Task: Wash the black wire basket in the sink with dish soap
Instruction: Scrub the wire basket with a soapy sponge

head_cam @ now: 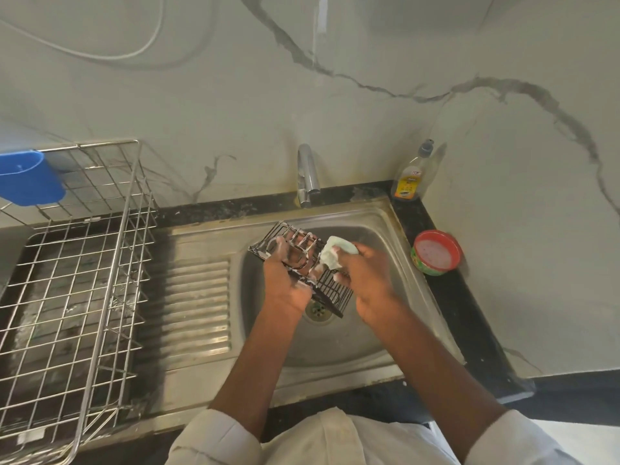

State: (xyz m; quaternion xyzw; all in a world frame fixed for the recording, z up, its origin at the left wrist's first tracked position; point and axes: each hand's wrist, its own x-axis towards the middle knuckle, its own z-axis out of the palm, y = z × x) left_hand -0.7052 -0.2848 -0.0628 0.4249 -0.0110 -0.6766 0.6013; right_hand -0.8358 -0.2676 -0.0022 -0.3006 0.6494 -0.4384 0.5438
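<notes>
The left hand (285, 283) is gripping the soapy basket (330, 290) over the sink (385, 216), its long side running from back-left to the drain, while the right hand (367, 280) is squeezing a sponge (335, 251) against its right side.

I see both forearms reaching forward, bare below rolled white sleeves (214, 437). My left hand (285, 280) has its fingers curled through the wire basket (302, 263), gripping it. My right hand (365, 280) pinches a pale sponge (337, 251) against those wires, knuckles up.
</notes>
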